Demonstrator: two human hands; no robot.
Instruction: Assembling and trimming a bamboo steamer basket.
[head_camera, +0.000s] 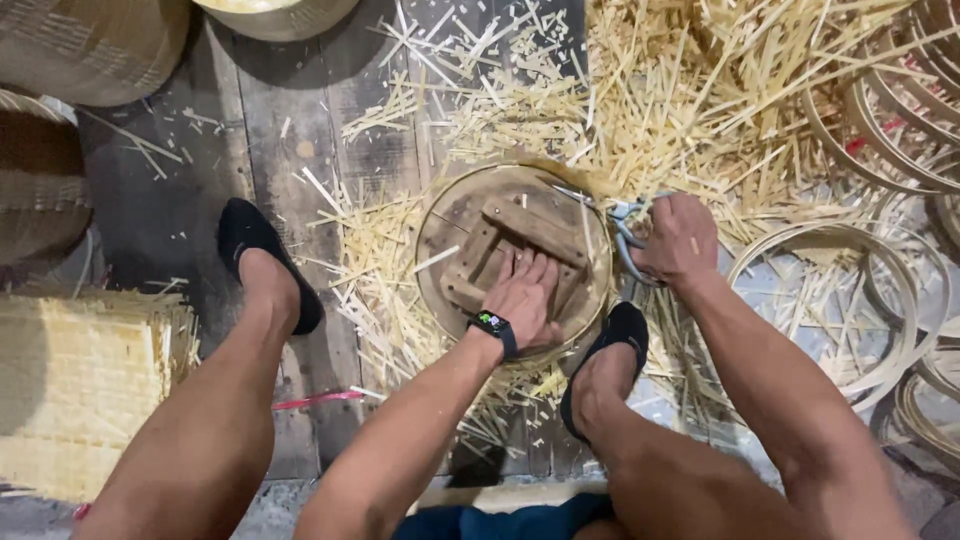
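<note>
Our left hand (525, 295) lies flat, fingers spread, pinning the round wooden form (512, 250) to the floor between our feet. Our right hand (680, 240) grips shears (628, 235) at its rim, amid bamboo trimmings (640, 100).

There was just one camera, and it sat on the person's head. It looked almost straight down at the floor (250, 150) between the person's knees. It was close, about as far as the arms could reach. The legs came in from the bottom edge. The round wooden form (470, 215) sat near the middle of the view.
</note>
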